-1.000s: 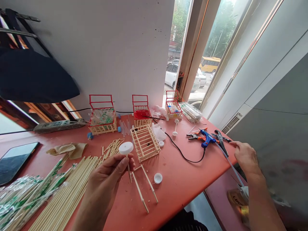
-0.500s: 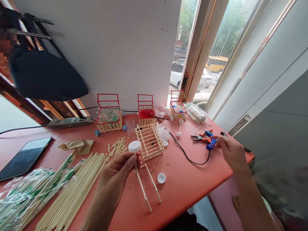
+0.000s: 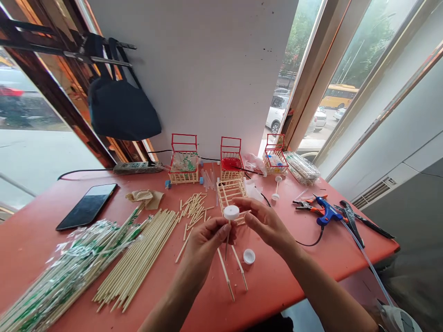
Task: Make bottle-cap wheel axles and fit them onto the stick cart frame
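My left hand is closed around a thin stick just under a white plastic bottle cap, which sits flat side up at the stick's top. Close by on the right, my right hand has its fingers apart and curved towards the cap; I see nothing held in it. Behind both hands lies a wooden stick frame, partly covered by them. Below them on the table are two thin sticks and a loose white cap, hollow side up.
A blue glue gun and pliers lie at the right. Bundled sticks, cut pieces and a phone are on the left. Three small stick carts with red handles, one a middle cart, stand along the wall.
My right hand has moved left, away from beside the glue gun, to the cap in my left hand. The view has turned left. My left hand still holds the capped stick.
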`<state>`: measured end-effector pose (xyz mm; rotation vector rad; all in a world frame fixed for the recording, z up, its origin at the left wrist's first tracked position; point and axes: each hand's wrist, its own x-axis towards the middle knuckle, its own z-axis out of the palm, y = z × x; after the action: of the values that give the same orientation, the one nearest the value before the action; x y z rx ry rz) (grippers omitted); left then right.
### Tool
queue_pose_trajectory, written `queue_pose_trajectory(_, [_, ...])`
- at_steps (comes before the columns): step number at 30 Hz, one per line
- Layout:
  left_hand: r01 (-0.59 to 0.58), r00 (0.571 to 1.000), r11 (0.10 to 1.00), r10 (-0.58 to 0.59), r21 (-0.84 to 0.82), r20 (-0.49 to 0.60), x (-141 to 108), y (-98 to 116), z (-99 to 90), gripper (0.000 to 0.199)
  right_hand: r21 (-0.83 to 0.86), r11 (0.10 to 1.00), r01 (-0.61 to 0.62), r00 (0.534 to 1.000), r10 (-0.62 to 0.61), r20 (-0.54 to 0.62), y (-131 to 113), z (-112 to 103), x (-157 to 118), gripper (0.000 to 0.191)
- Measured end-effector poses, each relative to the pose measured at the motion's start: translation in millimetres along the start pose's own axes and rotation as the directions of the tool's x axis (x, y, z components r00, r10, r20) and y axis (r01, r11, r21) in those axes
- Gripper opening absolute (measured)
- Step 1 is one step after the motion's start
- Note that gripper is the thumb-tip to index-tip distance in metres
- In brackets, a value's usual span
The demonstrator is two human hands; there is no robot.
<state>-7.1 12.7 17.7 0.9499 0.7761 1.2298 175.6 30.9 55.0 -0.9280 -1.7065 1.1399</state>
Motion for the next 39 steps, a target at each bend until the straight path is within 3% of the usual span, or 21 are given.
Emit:
queue_pose_trajectory(5, [-0.004, 1.000, 1.000, 0.003, 0.011, 0.007, 0, 1, 0.1, 0.036, -0.025, 0.998, 0.052, 0.997, -0.053, -0.052, 0, 1, 2, 0.048])
queue_pose_trajectory(9, [0.006, 1.000, 1.000, -0.006, 0.009, 0.016, 0, -1, 0.5, 0.035, -0.123, 0.988, 0.090, 0.995, -0.095, -0.030, 2, 3, 5, 0.052])
queue_pose_trajectory(22, [-0.016, 1.000, 0.999, 0.016, 0.046, 0.002, 1, -10, -2.3, 0.030, -0.106, 0.994, -0.035, 0.996, 0.026, -0.088, 2, 13, 4, 0.034])
queue_pose_trajectory(32, [-0.015, 1.000, 0.997, 0.014, 0.071, 0.011, -1, -4, -0.4, 0.027, -0.042, 0.998, -0.040, 0.997, 0.037, -0.070, 0, 16, 3, 0.040])
queue_pose_trajectory(39, [-0.014, 1.000, 0.999, 0.014, 0.048, 0.001, 2, -7, -1.9, 0.030, -0.038, 0.998, -0.046, 0.995, 0.042, -0.090, 8, 10, 1, 0.058])
